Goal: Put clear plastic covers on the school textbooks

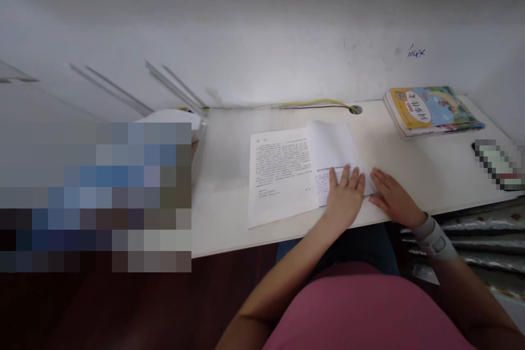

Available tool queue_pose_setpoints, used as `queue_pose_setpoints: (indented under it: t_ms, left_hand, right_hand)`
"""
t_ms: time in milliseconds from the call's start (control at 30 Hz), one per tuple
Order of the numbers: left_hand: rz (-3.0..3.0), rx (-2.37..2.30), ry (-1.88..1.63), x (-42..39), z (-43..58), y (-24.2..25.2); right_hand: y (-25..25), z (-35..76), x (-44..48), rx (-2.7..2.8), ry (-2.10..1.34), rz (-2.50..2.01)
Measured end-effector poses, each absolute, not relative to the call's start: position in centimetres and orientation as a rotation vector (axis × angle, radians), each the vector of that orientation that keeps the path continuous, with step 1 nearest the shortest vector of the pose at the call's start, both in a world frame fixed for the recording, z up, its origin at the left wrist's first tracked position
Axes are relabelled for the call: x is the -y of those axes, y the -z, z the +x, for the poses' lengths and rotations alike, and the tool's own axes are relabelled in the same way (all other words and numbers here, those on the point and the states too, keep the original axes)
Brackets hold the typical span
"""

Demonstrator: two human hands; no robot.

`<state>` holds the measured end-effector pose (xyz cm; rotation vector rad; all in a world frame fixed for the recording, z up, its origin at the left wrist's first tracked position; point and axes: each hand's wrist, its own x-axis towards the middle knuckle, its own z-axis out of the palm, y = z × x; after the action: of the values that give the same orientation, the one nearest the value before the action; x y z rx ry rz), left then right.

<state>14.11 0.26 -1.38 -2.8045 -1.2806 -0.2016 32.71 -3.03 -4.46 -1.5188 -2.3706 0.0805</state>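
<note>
A printed booklet or set of sheets lies spread on the white desk, with dense text on its left page. On its right side a mostly blank white sheet shows a line of heading and some text lower down. My left hand rests flat on the lower part of this right side, fingers spread and covering some of the print. Just beside the right edge of the paper is my right hand, fingers stretched out and thumb apart, holding nothing. Whether its fingertips touch the paper I cannot tell.
A stack of books with a colourful top cover stands at the back right. A phone-like object, partly pixelated, lies at the right edge. A yellow cable runs along the wall to a desk hole. Pixelation hides the left side.
</note>
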Motion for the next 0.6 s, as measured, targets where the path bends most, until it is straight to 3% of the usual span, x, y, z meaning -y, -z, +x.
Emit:
queue_pose_setpoints:
  t_ms: [600]
  left_hand:
    - [-2.927,1.078,0.163,0.16,14.57,0.61]
  right_hand:
    - [4.47,32.74,3.2,2.305,-0.141,-1.493]
